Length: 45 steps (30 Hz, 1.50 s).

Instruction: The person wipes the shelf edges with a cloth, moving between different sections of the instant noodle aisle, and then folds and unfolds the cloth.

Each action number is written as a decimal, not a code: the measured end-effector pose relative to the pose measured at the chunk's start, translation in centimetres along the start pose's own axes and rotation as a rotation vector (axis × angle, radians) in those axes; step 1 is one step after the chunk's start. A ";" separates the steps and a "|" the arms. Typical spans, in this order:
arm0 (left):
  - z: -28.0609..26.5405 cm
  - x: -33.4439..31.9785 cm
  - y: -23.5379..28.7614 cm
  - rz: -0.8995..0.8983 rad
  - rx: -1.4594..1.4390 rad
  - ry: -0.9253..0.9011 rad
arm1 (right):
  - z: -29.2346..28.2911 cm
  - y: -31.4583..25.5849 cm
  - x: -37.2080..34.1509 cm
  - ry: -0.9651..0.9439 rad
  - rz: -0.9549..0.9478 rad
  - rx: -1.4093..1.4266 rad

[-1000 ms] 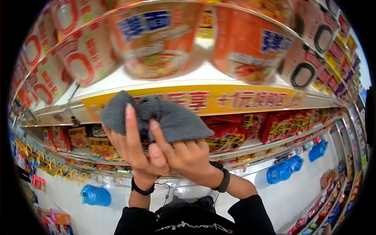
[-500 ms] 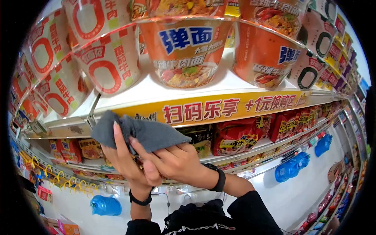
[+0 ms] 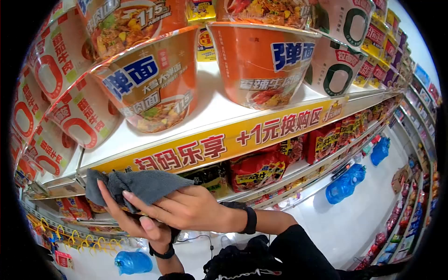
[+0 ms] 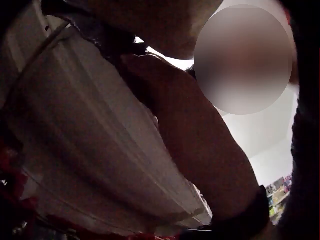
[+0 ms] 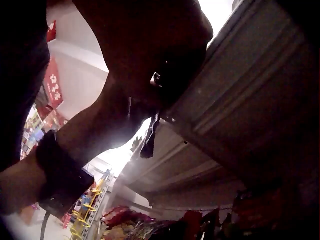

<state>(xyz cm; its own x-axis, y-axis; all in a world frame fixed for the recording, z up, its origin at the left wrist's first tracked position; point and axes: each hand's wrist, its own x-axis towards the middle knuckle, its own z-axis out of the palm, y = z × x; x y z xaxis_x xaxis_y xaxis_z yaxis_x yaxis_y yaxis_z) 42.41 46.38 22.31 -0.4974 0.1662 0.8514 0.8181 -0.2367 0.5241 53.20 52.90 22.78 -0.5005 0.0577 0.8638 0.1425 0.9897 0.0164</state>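
Note:
A dark grey cloth (image 3: 151, 185) is bunched against the shelf's front edge, at the left end of the yellow label strip (image 3: 233, 140). My left hand (image 3: 135, 223) pinches its left part, with the index finger lying along the fabric. Beside it, my right hand (image 3: 191, 210) grips the cloth's right part, its fingers partly hidden beneath. The two hands are close together. In the left wrist view, the right forearm (image 4: 195, 135) crosses below the pale shelf underside (image 4: 95, 125). The right wrist view shows my right hand (image 5: 145, 50), dark, at the shelf edge.
Large orange noodle bowls (image 3: 261, 65) and white noodle cups (image 3: 81, 112) stand on the shelf above. Red noodle packs (image 3: 259, 170) fill the lower level. Yellow hooks (image 3: 79, 238) hang at the lower left, and blue water bottles (image 3: 343, 184) are on the floor.
Both hands and the cloth have moved left along the shelf edge, uncovering more of the label strip's red lettering. The head view has shifted and tilted. Both hands still hold the cloth.

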 end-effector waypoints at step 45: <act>22.1 -6.8 20.0 0.716 0.027 -0.288 | -24.4 17.4 -12.1 0.388 0.267 -0.609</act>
<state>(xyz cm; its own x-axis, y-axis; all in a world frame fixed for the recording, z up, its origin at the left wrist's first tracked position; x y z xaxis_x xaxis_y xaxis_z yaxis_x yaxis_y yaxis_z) 68.49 61.65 26.59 0.2476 0.2246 0.9425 0.9206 -0.3577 -0.1566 82.59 66.23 24.92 -0.0641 0.1229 0.9904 0.7174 0.6956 -0.0399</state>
